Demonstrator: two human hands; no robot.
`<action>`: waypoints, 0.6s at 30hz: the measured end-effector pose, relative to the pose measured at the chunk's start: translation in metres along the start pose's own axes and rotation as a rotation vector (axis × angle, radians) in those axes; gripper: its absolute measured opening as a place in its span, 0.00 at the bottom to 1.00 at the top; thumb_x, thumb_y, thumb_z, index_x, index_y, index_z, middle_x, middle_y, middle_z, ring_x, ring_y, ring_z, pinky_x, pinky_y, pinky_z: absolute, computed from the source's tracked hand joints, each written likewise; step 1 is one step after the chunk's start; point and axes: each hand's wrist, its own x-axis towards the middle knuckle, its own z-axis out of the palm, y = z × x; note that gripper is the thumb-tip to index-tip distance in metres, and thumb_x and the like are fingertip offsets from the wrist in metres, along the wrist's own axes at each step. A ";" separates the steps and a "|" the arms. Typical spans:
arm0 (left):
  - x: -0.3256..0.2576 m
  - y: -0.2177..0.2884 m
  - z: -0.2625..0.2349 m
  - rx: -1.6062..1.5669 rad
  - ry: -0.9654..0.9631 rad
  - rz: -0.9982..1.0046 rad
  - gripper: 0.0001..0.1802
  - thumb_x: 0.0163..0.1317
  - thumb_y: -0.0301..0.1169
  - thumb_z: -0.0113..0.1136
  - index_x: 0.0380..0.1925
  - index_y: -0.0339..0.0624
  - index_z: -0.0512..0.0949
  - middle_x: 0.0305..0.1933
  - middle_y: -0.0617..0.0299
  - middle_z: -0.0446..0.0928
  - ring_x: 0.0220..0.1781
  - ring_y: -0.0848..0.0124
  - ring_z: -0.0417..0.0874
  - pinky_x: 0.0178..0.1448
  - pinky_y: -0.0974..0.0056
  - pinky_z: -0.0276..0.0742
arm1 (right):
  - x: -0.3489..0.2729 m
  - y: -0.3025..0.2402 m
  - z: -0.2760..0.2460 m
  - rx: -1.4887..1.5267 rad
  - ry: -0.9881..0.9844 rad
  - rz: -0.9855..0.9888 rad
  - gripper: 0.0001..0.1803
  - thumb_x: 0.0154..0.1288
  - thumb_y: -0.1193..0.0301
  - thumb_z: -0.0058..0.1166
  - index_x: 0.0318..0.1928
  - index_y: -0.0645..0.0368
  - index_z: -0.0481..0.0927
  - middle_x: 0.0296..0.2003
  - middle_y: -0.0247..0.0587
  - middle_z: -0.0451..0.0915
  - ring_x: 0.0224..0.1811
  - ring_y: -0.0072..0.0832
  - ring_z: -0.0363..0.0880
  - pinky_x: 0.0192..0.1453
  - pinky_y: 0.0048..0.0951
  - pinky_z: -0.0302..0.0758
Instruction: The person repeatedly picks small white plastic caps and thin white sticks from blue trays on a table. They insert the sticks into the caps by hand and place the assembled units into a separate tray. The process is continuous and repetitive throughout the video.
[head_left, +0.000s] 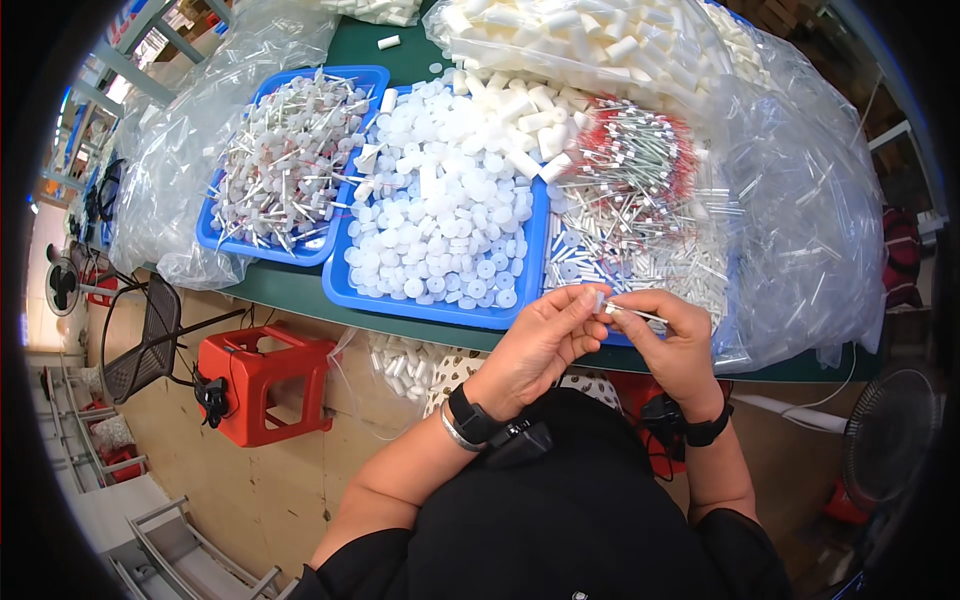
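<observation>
My left hand is closed in a pinch on a small translucent white disc in front of the trays. Close beside it, my right hand pinches a thin white stick, whose left end meets or nearly meets the disc; fingertips partly hide the join. Translucent round discs heap up in the middle blue tray. Just beyond my right hand lie loose thin white sticks and a bundle of sticks with red wires.
At the left, a blue tray holds sticks fitted with discs. White foam-like cylinders fill a clear bag at the back. Crumpled plastic bags flank the green table. A red stool and a fan stand nearby.
</observation>
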 end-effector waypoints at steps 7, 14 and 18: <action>-0.001 -0.003 -0.007 -0.043 0.046 0.031 0.18 0.71 0.37 0.54 0.53 0.37 0.74 0.38 0.64 0.79 0.35 0.79 0.78 0.41 0.73 0.77 | 0.010 -0.009 -0.004 -0.530 -0.047 -0.399 0.09 0.55 0.80 0.63 0.38 0.63 0.81 0.29 0.45 0.82 0.26 0.38 0.81 0.27 0.29 0.76; -0.001 -0.009 -0.004 -0.101 -0.009 0.028 0.18 0.70 0.38 0.54 0.55 0.40 0.74 0.37 0.67 0.77 0.34 0.79 0.77 0.41 0.71 0.76 | -0.003 0.000 0.022 0.106 0.112 0.265 0.06 0.62 0.77 0.60 0.38 0.65 0.82 0.24 0.37 0.82 0.18 0.19 0.77 0.21 0.22 0.71; -0.003 -0.004 0.004 -0.066 0.052 0.005 0.19 0.70 0.37 0.55 0.56 0.39 0.73 0.34 0.69 0.76 0.32 0.80 0.75 0.40 0.72 0.76 | -0.004 0.000 0.025 0.160 0.118 0.287 0.07 0.65 0.75 0.59 0.40 0.66 0.83 0.25 0.35 0.82 0.22 0.15 0.77 0.24 0.19 0.72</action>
